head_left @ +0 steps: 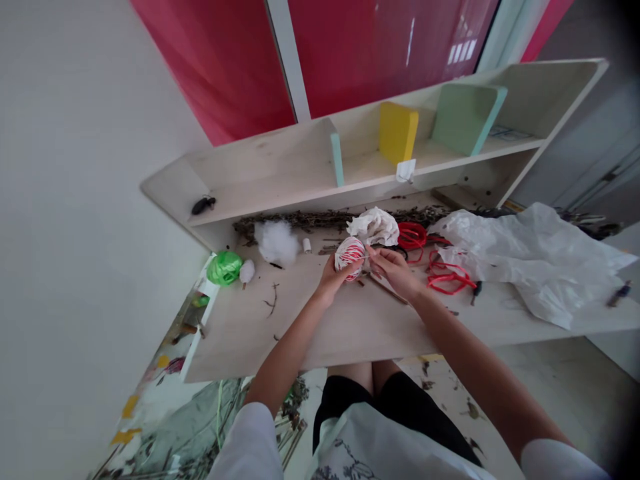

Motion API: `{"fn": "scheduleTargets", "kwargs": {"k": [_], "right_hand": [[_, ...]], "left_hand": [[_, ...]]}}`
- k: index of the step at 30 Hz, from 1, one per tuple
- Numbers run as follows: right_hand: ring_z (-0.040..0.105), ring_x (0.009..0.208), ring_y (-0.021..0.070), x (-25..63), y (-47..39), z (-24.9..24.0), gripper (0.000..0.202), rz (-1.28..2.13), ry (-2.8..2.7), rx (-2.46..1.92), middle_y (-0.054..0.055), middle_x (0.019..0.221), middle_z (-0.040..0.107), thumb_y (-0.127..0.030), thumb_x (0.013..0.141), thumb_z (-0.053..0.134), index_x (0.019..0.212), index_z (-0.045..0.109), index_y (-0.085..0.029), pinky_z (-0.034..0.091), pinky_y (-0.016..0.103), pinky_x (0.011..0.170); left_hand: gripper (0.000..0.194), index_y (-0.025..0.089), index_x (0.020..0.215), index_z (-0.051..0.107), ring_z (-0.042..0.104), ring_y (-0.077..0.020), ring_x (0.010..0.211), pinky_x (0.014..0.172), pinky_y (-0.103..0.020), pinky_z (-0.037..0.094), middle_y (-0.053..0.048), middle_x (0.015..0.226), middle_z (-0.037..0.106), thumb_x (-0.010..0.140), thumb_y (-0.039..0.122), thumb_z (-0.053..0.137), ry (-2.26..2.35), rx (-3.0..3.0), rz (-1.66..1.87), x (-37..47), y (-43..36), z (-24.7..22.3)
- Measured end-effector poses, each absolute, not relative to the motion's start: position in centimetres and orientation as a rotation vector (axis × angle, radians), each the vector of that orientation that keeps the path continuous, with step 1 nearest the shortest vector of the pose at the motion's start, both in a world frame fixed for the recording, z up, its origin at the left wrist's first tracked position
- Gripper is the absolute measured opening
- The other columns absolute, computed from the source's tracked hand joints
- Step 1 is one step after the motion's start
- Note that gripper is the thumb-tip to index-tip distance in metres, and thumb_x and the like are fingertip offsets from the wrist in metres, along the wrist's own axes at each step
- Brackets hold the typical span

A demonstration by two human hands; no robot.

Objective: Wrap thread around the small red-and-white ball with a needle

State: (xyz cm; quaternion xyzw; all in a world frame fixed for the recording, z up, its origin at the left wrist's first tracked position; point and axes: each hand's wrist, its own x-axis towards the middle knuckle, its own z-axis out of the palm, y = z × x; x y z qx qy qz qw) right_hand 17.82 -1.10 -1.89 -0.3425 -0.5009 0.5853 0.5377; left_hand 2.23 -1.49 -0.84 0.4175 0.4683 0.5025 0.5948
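Left hand [330, 279]: you grip the ball [349, 256] | right hand [393, 268]: you apparently pinch string [365, 257] | likely string work; next needs steady hold

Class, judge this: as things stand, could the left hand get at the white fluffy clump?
Probably, but not with a free grip: the left hand is holding the red-and-white ball. The way to the clump looks open, with just a small white cylinder beside it.

Room over front-left tabletop [230, 340]; twig pile [300, 219] along back, plastic bag [540, 267] blocks right, shelf [280, 190] above twigs.
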Motion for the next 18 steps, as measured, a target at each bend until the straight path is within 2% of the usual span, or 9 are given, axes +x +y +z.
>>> {"fn": "scheduleTargets", "kwargs": {"k": [6, 9, 15, 18], "right_hand": [[0.026, 0.045, 0.0073, 18.1, -1.1, -1.7, 0.039, 1.43, -1.138, -0.795, -0.006, 0.05, 0.035, -0.051, 0.073, 0.07, 0.06, 0.049, -0.02, 0.023, 0.025, 0.045], [0.027, 0.046, 0.0072, 18.0, -1.1, -1.8, 0.038, 1.456, -1.155, -0.788, -0.006, 0.051, 0.036, -0.049, 0.073, 0.07, 0.06, 0.049, -0.019, 0.024, 0.024, 0.047], [0.027, 0.047, 0.0073, 17.8, -1.3, -2.1, 0.037, 1.475, -1.251, -0.872, -0.007, 0.051, 0.037, -0.05, 0.075, 0.067, 0.063, 0.053, -0.019, 0.021, 0.025, 0.048], [0.027, 0.047, 0.0072, 17.8, -1.3, -2.1, 0.035, 1.484, -1.287, -0.87, -0.007, 0.051, 0.038, -0.05, 0.076, 0.066, 0.066, 0.055, -0.018, 0.019, 0.025, 0.048]], "left_hand": [[0.049, 0.018, 0.101, 0.058, 0.064, -0.0194, 0.089, 0.081, -0.037, 0.054, -0.004, 0.095, 0.068, 0.058, 0.022, 0.081, 1.039, 1.002, 1.306, 2.5, -1.3, -1.1], [0.049, 0.019, 0.101, 0.057, 0.063, -0.0185, 0.094, 0.084, -0.035, 0.052, -0.002, 0.097, 0.067, 0.057, 0.018, 0.08, 1.015, 0.989, 1.376, 2.3, -1.1, -1.3], [0.058, 0.023, 0.109, 0.056, 0.062, -0.0191, 0.094, 0.071, -0.029, 0.055, -0.001, 0.102, 0.065, 0.056, 0.018, 0.081, 1.08, 0.886, 1.401, 2.0, -0.9, -1.8], [0.058, 0.022, 0.109, 0.056, 0.062, -0.0198, 0.095, 0.074, -0.031, 0.054, -0.003, 0.103, 0.065, 0.056, 0.018, 0.081, 1.101, 0.929, 1.433, 2.0, -0.8, -1.9]]}}
